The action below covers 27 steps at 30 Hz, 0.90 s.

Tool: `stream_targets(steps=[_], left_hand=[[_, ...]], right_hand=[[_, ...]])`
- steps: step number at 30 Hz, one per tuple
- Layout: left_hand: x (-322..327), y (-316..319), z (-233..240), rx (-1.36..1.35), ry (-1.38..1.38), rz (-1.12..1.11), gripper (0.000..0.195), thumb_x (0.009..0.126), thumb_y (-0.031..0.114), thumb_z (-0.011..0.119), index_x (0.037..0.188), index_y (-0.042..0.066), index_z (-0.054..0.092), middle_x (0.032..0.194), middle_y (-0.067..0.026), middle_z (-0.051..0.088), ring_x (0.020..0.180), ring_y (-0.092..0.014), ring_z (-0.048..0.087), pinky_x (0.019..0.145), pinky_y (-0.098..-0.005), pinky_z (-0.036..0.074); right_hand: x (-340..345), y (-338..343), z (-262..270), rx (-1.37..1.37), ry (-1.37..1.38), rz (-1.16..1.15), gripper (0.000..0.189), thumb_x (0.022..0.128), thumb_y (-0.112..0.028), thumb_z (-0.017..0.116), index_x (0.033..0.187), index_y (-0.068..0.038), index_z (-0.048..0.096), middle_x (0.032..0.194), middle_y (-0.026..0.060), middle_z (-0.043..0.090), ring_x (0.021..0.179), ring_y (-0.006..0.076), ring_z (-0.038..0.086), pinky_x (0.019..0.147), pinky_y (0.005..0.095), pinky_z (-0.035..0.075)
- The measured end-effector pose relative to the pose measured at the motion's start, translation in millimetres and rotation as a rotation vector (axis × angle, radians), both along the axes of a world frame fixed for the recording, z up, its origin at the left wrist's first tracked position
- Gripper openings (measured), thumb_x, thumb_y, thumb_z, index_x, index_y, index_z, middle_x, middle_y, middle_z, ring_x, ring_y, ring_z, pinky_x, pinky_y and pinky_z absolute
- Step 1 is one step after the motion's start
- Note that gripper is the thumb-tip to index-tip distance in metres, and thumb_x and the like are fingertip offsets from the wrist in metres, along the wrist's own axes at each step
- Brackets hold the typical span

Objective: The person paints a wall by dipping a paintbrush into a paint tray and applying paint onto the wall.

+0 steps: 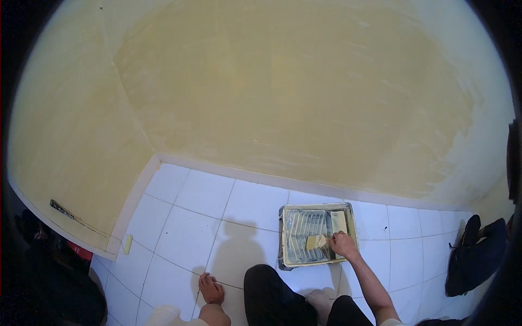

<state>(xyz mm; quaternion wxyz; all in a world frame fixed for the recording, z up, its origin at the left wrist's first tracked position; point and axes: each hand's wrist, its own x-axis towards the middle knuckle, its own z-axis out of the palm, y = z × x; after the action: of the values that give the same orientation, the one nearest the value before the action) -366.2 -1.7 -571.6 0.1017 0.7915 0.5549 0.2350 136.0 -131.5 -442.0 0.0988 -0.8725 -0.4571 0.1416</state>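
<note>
My right hand [342, 245] grips the handle of a paintbrush [316, 242], whose wide, yellow-coated bristles lie over the ribbed slope of a paint tray [354, 222]. Pale yellow paint [338, 222] sits in the well at the tray's right side. The tray rests on the white tile floor close to the wall. My left hand [211, 289] lies on the tiles to the left of my knee, fingers somewhat spread, holding nothing. Before me stands a wall [285, 93] with yellow paint over its middle and paler patches towards its right side.
A pale baseboard [261, 176] runs along the wall and round the corner. A small yellow strip [128, 244] lies on the floor at the left, near a power strip or similar dark object [62, 209] with a cord. Dark fabric items [473, 258] are at the right, a dark heap [61, 277] at the left.
</note>
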Motion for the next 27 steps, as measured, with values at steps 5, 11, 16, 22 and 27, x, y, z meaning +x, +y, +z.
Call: stream_targets(steps=[5, 11, 16, 22, 27], left_hand=[[-0.3, -1.2, 5.2, -0.013, 0.026, -0.001, 0.018, 0.070, 0.008, 0.050, 0.087, 0.004, 0.050, 0.117, -0.0176, 0.045, 0.119, -0.036, 0.038, 0.100, -0.0510, 0.030], [3.7, -1.8, 9.4, 0.022, -0.018, 0.000, 0.019, 0.068, 0.007, 0.050, 0.087, 0.004, 0.050, 0.117, -0.0188, 0.045, 0.118, -0.037, 0.039, 0.098, -0.0515, 0.030], [0.3, -1.2, 4.3, 0.006, -0.015, -0.014, 0.020, 0.067, 0.006, 0.050, 0.086, 0.003, 0.050, 0.116, -0.0197, 0.045, 0.116, -0.038, 0.040, 0.098, -0.0516, 0.031], [1.4, -1.1, 7.9, 0.020, -0.021, -0.029, 0.020, 0.067, 0.006, 0.050, 0.086, 0.001, 0.050, 0.114, -0.0206, 0.045, 0.116, -0.038, 0.040, 0.099, -0.0517, 0.031], [-1.3, -1.2, 3.8, 0.056, -0.013, -0.050, 0.021, 0.067, 0.005, 0.051, 0.088, 0.001, 0.050, 0.116, -0.0211, 0.045, 0.116, -0.038, 0.040, 0.099, -0.0518, 0.031]], right_hand=[[-2.0, 2.6, 5.6, -0.049, 0.015, 0.020, 0.036, 0.089, -0.032, 0.054, 0.092, 0.002, 0.064, 0.093, 0.0224, 0.061, 0.086, 0.0387, 0.063, 0.078, 0.0478, 0.050], [-1.2, 0.7, 4.9, -0.040, 0.027, -0.017, 0.035, 0.087, -0.033, 0.056, 0.089, 0.001, 0.066, 0.093, 0.0229, 0.063, 0.088, 0.0378, 0.062, 0.079, 0.0462, 0.050], [-2.7, 1.2, 4.2, -0.046, 0.011, -0.023, 0.035, 0.087, -0.034, 0.057, 0.089, 0.001, 0.066, 0.093, 0.0227, 0.063, 0.089, 0.0379, 0.062, 0.079, 0.0462, 0.050], [-0.8, 0.5, 2.2, -0.033, 0.012, 0.000, 0.039, 0.086, -0.036, 0.058, 0.089, 0.003, 0.064, 0.093, 0.0241, 0.062, 0.088, 0.0387, 0.062, 0.079, 0.0465, 0.050], [-3.2, 0.6, 2.5, 0.011, -0.030, 0.024, 0.041, 0.086, -0.037, 0.056, 0.086, 0.002, 0.066, 0.094, 0.0239, 0.062, 0.083, 0.0389, 0.064, 0.075, 0.0468, 0.052]])
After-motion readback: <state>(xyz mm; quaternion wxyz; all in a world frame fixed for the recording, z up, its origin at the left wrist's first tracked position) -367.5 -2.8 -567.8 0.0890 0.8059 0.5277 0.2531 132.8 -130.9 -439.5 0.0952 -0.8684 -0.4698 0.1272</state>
